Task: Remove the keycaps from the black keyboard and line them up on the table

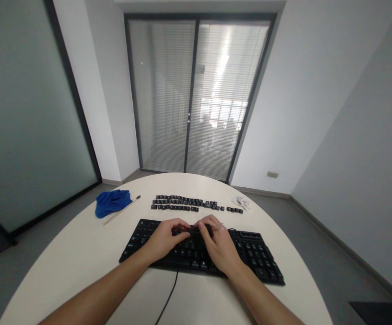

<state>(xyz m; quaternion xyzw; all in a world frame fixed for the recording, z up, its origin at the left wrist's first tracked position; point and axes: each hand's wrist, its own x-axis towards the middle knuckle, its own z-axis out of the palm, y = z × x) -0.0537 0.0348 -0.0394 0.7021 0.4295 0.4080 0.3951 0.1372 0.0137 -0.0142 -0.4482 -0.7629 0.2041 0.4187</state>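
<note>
A black keyboard [168,259] lies on the table before me, with both hands over its middle. My left hand [168,234] rests over the upper left-centre keys, thumb and fingers curled toward each other at a small dark piece I cannot make out. Close beside it, my right hand [218,241] is closed, its thumb pressed toward the curled fingers near the top rows. What it holds is too small and dark to name. Behind the keyboard, loose black keycaps [177,202] lie in rows.
On the round pale table [90,266], a blue cloth [113,202] and a thin stick with a dark brush-like tip [123,209] lie at left. Crumpled white tissue [242,202] sits at right. The keyboard's cable [167,299] runs toward me over the front edge.
</note>
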